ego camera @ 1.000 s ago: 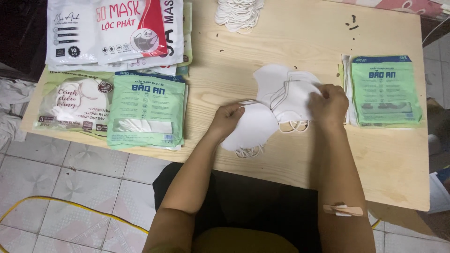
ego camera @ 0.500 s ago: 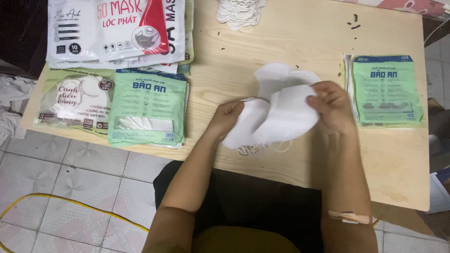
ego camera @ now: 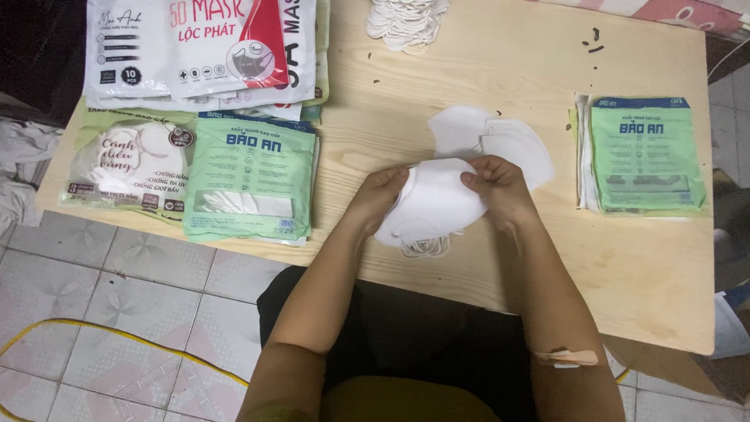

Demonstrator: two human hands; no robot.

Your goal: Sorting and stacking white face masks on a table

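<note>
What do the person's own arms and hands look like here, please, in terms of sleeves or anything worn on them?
Both forearms are bare, with no sleeves reaching them in view. The left hand and the right hand wear no gloves, and no rings or watch can be made out. The right forearm carries a small adhesive bandage near the elbow. A dark garment covers the lap below.

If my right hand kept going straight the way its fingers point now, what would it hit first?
The right hand points left across the white masks it holds, so beyond those it would probably meet the left hand, gripping the same stack's other edge. Depth is hard to judge from above.
</note>
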